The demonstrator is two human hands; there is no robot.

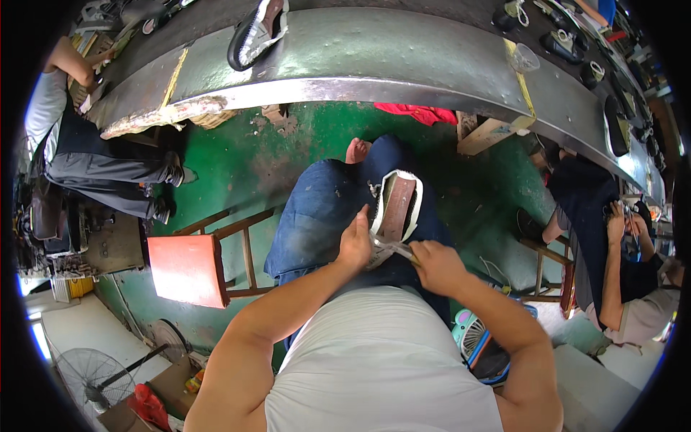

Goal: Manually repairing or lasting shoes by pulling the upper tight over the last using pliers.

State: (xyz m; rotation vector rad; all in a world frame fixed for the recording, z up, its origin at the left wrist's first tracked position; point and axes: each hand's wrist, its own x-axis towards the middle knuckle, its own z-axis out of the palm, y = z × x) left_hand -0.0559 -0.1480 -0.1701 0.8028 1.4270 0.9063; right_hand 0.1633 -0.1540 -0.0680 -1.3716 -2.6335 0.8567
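Observation:
On my lap lies an unfinished shoe [397,209], bottom up, with a brown insole and a white upper edge folded up around it. My left hand [355,243] is closed on the shoe's left side near its lower end. My right hand [439,266] is closed around the handle of a slim metal hand tool [392,245]. The tool lies across the lower end of the shoe, its tip close to my left fingers. Its exact kind is too small to make out.
Ahead runs a metal-edged workbench [345,50] bearing another unfinished shoe [259,34] and several dark shoes at right. A red-topped stool [187,268] stands left. People sit at both sides. A small green fan [471,333] is by my right elbow, a larger fan [93,392] behind left.

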